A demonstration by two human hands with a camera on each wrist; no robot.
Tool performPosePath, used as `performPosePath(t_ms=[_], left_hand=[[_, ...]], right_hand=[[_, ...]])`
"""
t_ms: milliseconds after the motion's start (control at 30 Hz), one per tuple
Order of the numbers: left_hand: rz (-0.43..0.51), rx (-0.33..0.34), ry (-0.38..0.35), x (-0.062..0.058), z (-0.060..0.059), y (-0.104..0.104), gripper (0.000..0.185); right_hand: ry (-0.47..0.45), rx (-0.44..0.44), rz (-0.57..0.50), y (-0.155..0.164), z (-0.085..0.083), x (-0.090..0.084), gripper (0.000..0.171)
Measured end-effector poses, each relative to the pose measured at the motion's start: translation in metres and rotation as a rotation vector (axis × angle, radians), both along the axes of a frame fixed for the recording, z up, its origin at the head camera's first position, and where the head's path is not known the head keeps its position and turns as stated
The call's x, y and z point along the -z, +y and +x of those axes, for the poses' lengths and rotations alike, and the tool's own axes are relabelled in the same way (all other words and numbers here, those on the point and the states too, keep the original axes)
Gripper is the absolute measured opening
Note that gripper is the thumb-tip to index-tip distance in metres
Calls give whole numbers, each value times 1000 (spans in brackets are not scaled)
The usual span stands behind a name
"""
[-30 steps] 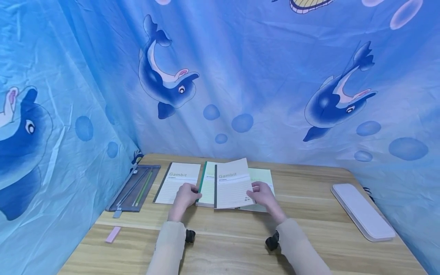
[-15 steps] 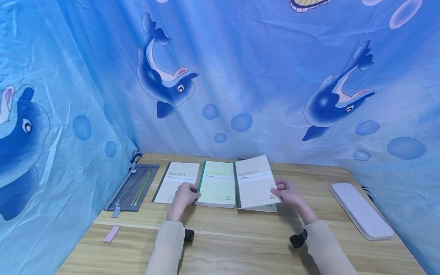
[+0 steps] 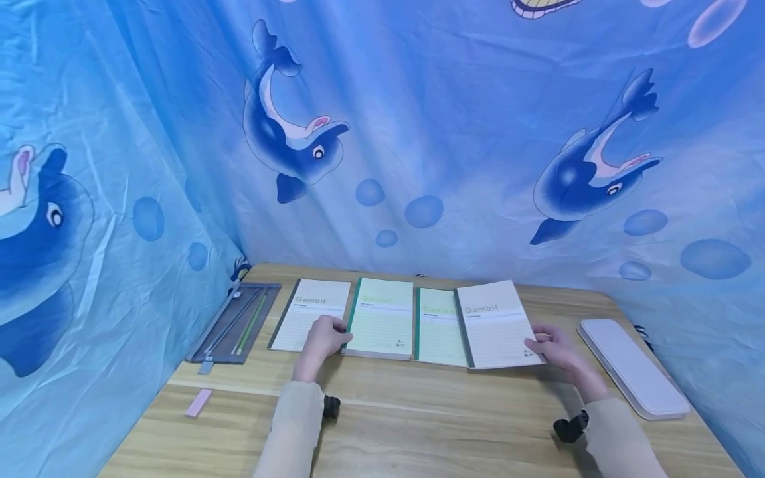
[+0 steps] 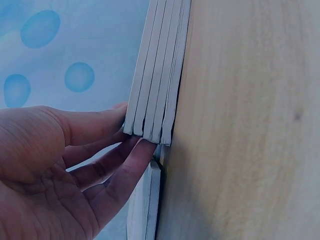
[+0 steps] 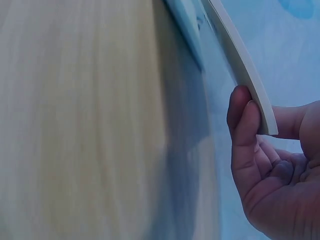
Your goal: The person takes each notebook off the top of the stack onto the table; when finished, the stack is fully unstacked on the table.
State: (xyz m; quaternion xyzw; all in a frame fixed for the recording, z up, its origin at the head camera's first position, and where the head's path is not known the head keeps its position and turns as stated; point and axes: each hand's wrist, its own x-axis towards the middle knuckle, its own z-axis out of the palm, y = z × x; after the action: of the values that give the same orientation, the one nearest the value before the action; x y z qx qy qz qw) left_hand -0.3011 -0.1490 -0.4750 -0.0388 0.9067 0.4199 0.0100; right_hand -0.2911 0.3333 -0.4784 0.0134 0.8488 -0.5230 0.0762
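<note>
Four notebooks lie in a row along the back of the wooden tabletop (image 3: 418, 411), in front of a blue dolphin-print cloth (image 3: 454, 133).

From my left: a white notebook (image 3: 311, 318); a thick green stack (image 3: 382, 317) just beside it; a second green notebook (image 3: 437, 326); then another white notebook (image 3: 497, 324) lapping over that green one's right edge.

My left hand (image 3: 321, 342) sits at the near left corner of the green stack. In the left wrist view its fingers (image 4: 127, 162) are nearly straight, with the tips touching the corner of the stack (image 4: 159, 75). I see no grip round it. Several separate spines show there, stacked on edge against the wood. Another notebook edge shows just below the fingers.

My right hand (image 3: 552, 346) is at the near right corner of the right-hand white notebook. The right wrist view shows the thumb (image 5: 242, 125) on one face of the cover (image 5: 240, 60) and the fingers curled behind it: a pinch. That corner is raised clear of the tabletop and the cover bows slightly.

Elsewhere:
- Grey mesh pencil pouch (image 3: 234, 322) at far left, with green pencils inside.
- Small pink eraser (image 3: 198, 403) near the front left edge.
- White oblong case (image 3: 633, 368) to the right, well apart from the notebooks.

Beige sleeves on both forearms, with a dark wrist mount on each.
</note>
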Motion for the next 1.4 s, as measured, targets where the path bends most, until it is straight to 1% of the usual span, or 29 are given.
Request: performPosePath(t_ms=[133, 333, 467, 567, 633, 700, 867, 1233, 1400], left_hand=[[0, 1, 0, 0, 0, 0, 28], [1, -8, -3, 1, -1, 1, 27], [6, -12, -11, 1, -1, 2, 29], [3, -13, -15, 1, -1, 3, 29], [1, -12, -15, 0, -1, 3, 29], [-2, -11, -17, 0, -1, 3, 29], [-4, -14, -24, -1, 0, 2, 30], [-1, -14, -27, -1, 1, 2, 31], [8, -10, -23, -1, 2, 2, 31]], right_hand=[[-22, 21, 38, 17, 2, 1, 52], [0, 42, 163, 37, 4, 6, 53], [-2, 86, 204, 43, 4, 10, 51], [-20, 124, 233, 45, 3, 12, 51], [-24, 146, 265, 44, 2, 13, 52], [-6, 155, 313, 43, 2, 14, 52], [77, 128, 446, 41, 3, 15, 47], [109, 89, 559, 39, 6, 14, 51], [101, 86, 588, 38, 6, 15, 51]])
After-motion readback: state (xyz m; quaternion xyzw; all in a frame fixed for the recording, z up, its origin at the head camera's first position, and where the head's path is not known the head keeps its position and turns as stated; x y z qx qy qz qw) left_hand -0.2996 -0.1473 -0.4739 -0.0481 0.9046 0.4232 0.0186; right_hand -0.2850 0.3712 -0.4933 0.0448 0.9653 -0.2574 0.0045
